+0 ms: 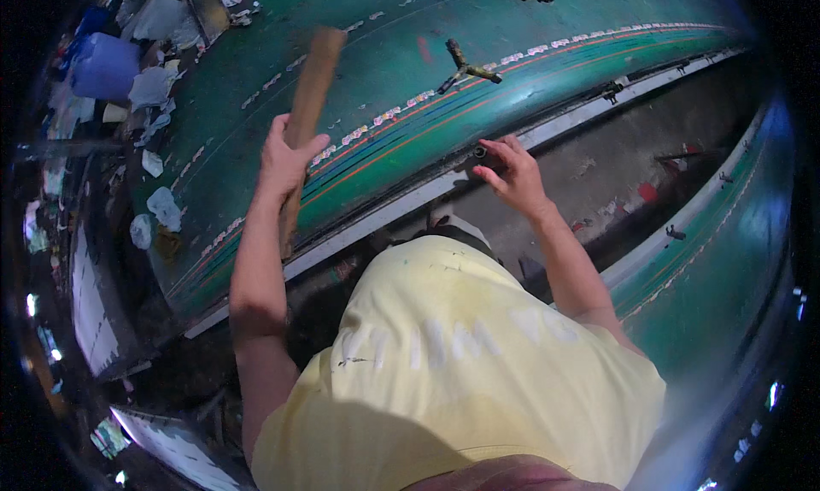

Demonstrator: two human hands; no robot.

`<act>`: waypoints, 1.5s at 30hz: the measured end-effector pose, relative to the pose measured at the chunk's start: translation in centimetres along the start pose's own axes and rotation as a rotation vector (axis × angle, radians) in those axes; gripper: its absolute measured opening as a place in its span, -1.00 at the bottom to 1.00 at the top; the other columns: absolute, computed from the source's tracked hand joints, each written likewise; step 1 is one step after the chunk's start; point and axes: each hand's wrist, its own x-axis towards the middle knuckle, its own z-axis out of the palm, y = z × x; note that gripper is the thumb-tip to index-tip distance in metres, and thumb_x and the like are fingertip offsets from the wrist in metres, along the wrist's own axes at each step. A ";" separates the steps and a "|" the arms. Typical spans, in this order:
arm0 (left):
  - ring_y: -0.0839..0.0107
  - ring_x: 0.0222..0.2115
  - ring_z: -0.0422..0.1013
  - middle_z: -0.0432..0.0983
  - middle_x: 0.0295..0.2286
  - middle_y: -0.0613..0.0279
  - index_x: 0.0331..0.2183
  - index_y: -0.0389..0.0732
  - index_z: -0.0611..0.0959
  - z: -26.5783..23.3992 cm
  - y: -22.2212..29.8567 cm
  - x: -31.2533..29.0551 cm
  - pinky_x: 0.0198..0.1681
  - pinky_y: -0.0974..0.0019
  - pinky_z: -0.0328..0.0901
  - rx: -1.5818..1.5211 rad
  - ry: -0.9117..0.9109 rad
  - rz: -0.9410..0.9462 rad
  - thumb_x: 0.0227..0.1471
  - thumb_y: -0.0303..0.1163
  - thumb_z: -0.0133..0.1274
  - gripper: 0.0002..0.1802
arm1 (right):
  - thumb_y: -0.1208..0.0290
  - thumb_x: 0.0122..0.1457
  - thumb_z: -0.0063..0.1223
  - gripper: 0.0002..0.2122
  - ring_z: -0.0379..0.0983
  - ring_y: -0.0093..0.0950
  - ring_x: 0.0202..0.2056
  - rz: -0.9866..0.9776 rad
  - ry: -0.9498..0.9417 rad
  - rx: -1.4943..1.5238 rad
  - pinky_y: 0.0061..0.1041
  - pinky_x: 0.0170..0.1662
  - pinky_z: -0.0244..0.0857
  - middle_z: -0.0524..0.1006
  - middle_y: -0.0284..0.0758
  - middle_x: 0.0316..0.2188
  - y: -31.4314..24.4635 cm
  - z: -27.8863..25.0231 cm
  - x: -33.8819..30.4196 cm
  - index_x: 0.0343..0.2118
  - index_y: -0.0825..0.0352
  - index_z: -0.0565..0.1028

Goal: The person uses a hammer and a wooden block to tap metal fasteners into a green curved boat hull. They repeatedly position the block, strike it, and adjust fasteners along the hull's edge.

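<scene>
Green bench (pixel 376 74) fills the upper view; the left hand (pixel 282 164) grasps a plank (pixel 314 89) near its middle, ends extending past either side. Right hand (pixel 518 182), fingers parted, hovers by a knob (pixel 480 152).

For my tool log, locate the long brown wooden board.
The board is left of centre in the head view, in the left hand, over the long green table.

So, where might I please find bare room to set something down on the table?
The green tabletop looks bare beyond the patterned strip, between the wooden bar in the left hand and the three-pronged piece. The upper left is crowded with a blue container and crumpled plastic.
</scene>
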 end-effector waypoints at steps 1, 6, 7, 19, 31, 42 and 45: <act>0.03 -0.09 0.65 0.71 -0.08 -0.06 0.12 -0.21 0.59 1.7 1.7 -1.6 0.02 -0.01 0.51 0.311 0.099 0.160 0.10 -0.20 0.45 -0.37 | 0.39 0.22 0.48 -0.63 0.63 -0.20 -0.18 -0.055 0.068 -0.068 -0.29 -0.16 0.52 0.60 -0.24 -0.15 -1.1 0.6 -0.3 0.08 0.23 0.69; -0.10 -0.14 0.68 0.75 -0.22 -0.07 0.02 -0.10 0.68 6.5 5.5 -7.3 -0.08 -0.10 0.52 0.540 -0.159 0.194 0.00 0.08 0.53 -0.33 | 0.44 0.20 0.47 -0.66 0.63 -0.18 -0.25 0.011 0.145 -0.077 -0.26 -0.18 0.53 0.60 -0.22 -0.18 -0.5 2.2 -0.6 0.04 0.22 0.67; -0.11 -0.14 0.69 0.75 -0.21 -0.11 0.02 -0.07 0.70 7.3 5.6 -8.1 -0.09 -0.09 0.53 0.573 -0.198 0.181 0.00 0.09 0.53 -0.34 | 0.46 0.22 0.46 -0.68 0.62 -0.18 -0.26 -0.017 0.172 -0.082 -0.26 -0.19 0.53 0.60 -0.22 -0.17 -0.6 2.3 -0.5 0.03 0.22 0.67; -0.16 -0.14 0.66 0.73 -0.25 -0.09 0.02 -0.16 0.67 11.3 2.0 -10.3 -0.08 -0.19 0.52 0.669 -0.194 0.324 -0.03 0.13 0.53 -0.26 | 0.70 0.34 0.23 -0.79 0.57 -0.50 -0.30 -0.142 0.211 0.002 -0.48 -0.18 0.47 0.54 -0.29 -0.21 -1.1 2.4 0.9 -0.01 0.40 0.55; -0.19 -0.11 0.66 0.74 -0.20 -0.12 0.02 -0.11 0.68 8.8 0.6 -11.5 -0.05 -0.19 0.52 0.671 -0.201 0.298 -0.02 0.07 0.53 -0.31 | 0.64 0.28 0.26 -0.65 0.63 -0.09 -0.14 -0.238 -0.035 -0.117 -0.18 -0.10 0.55 0.57 -0.15 -0.08 -2.6 1.6 1.1 0.11 0.28 0.57; -0.18 -0.10 0.66 0.74 -0.20 -0.12 0.03 -0.11 0.68 8.7 0.9 -11.5 -0.06 -0.17 0.53 0.649 -0.220 0.273 -0.02 0.04 0.54 -0.32 | 0.58 0.27 0.34 -0.68 0.64 -0.05 -0.13 -0.276 0.017 -0.015 -0.17 -0.09 0.58 0.61 -0.14 -0.09 -0.7 2.6 2.3 0.08 0.27 0.64; -0.17 -0.10 0.66 0.74 -0.19 -0.12 0.03 -0.12 0.68 8.6 0.6 -11.4 -0.06 -0.16 0.53 0.631 -0.202 0.290 -0.02 0.03 0.54 -0.32 | 0.61 0.20 0.42 -0.67 0.66 -0.16 -0.16 0.014 0.021 0.208 -0.30 -0.10 0.58 0.65 -0.15 -0.12 -1.4 2.7 1.6 0.03 0.30 0.66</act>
